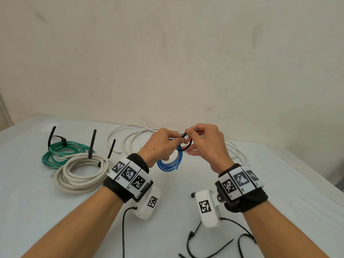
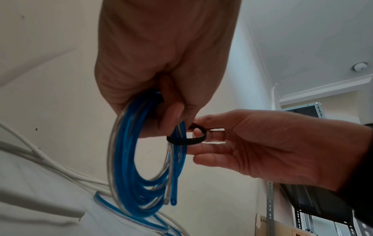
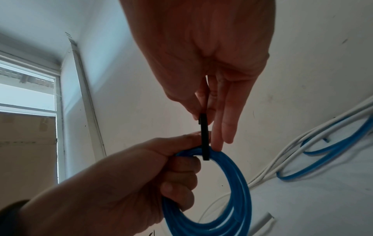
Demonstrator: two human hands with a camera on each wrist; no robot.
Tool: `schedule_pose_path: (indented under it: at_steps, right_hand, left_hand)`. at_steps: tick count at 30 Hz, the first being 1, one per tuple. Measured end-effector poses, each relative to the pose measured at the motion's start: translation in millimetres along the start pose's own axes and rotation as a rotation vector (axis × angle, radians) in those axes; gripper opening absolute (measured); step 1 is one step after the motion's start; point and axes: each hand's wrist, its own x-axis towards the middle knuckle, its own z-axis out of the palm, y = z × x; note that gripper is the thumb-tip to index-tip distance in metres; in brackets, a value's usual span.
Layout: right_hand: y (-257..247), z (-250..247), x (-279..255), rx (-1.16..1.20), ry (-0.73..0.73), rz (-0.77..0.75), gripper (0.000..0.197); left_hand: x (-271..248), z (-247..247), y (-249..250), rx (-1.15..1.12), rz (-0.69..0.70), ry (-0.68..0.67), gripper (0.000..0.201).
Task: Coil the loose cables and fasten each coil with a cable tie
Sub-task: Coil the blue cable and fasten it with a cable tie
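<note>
My left hand [image 1: 163, 144] grips the blue cable coil [image 1: 172, 162] above the table [image 1: 260, 174]. My right hand [image 1: 204, 144] pinches the black cable tie [image 2: 186, 135] looped around its strands.

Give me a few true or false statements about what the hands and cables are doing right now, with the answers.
1. The left hand grips the coiled blue cable. True.
2. The right hand lies flat on the table. False: it pinches the black cable tie looped round the blue coil.
3. The coiled green cable already wears a black tie. True.
4. The thick coiled white cable has no tie. False: black ties stand up from it.
</note>
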Motion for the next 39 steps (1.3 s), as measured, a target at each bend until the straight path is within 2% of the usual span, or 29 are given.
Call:
schedule_pose_path:
  at_steps: [6, 15, 18, 26, 32, 36, 39]
  right_hand:
    - [-0.3, 1.3, 1.0, -0.033, -0.004, -0.010, 0.012]
    - [-0.3, -14.5, 8.2, -0.007, -0.151, 0.062, 0.016]
    - [0.0, -19.3, 10.6, -0.016, -0.150, 0.001, 0.006]
    - [-8.1, -24.2, 12.9, -0.264, -0.198, -0.196, 0.009]
    - [-6.3, -21.2, 16.7, -0.563, -0.081, -0.452, 0.007]
    - [-2.2, -17.2, 12.7, -0.705, -0.015, -0.501, 0.006]
    - [-0.8, -17.1, 11.4, -0.770, -0.030, -0.481, 0.007]
  left_hand:
    - [1.7, -0.6, -2.3, 0.038, 0.038, 0.012, 0.022]
    - [-2.0, -5.8, 2.9, -0.042, 0.037, -0.006, 0.019]
    - [-1.9, -8.2, 6.2, -0.042, 0.043, -0.021, 0.019]
    - [-0.2, -12.2, 4.2, 0.009, 0.086, -0.061, 0.020]
    - [1.3, -12.5, 9.6, -0.036, 0.061, -0.061, 0.021]
    - [0.4, -20.9, 8.3, -0.215, -0.018, -0.152, 0.021]
    - [0.6, -26.8, 7.3, -0.346, -0.046, -0.178, 0.024]
